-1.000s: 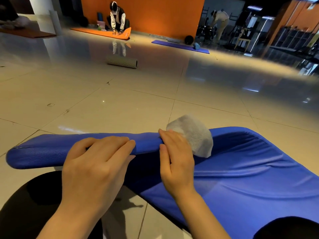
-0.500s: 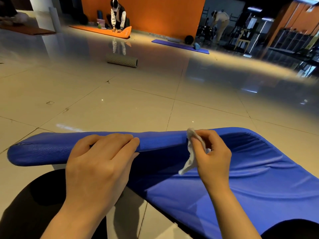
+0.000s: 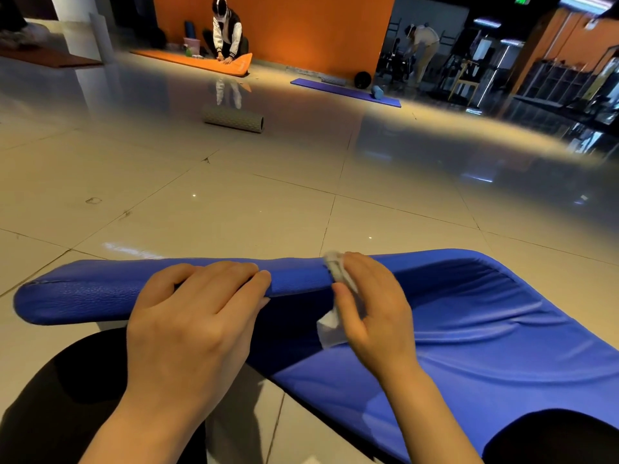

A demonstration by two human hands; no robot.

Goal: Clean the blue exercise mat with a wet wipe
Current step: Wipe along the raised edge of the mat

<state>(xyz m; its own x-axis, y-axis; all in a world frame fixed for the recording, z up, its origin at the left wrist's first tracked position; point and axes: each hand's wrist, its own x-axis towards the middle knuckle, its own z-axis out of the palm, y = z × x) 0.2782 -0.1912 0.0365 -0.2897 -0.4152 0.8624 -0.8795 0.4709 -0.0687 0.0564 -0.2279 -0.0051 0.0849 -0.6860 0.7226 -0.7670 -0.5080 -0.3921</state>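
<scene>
Head view: right hand [image 3: 371,309] pinches a crumpled white wet wipe [image 3: 335,316] between thumb and fingers, pressed to the raised folded edge of the blue exercise mat [image 3: 485,329]. Left hand [image 3: 194,316] curls over the same rolled edge further left, pinning it. Mat lies on tiled floor [image 3: 234,202], across the person's lap. Likely soft, floppy, light; creases easily. Best held at the thick fold. Textured skin should give the wipe some drag. Grey foam roller [image 3: 233,119] well beyond.
</scene>
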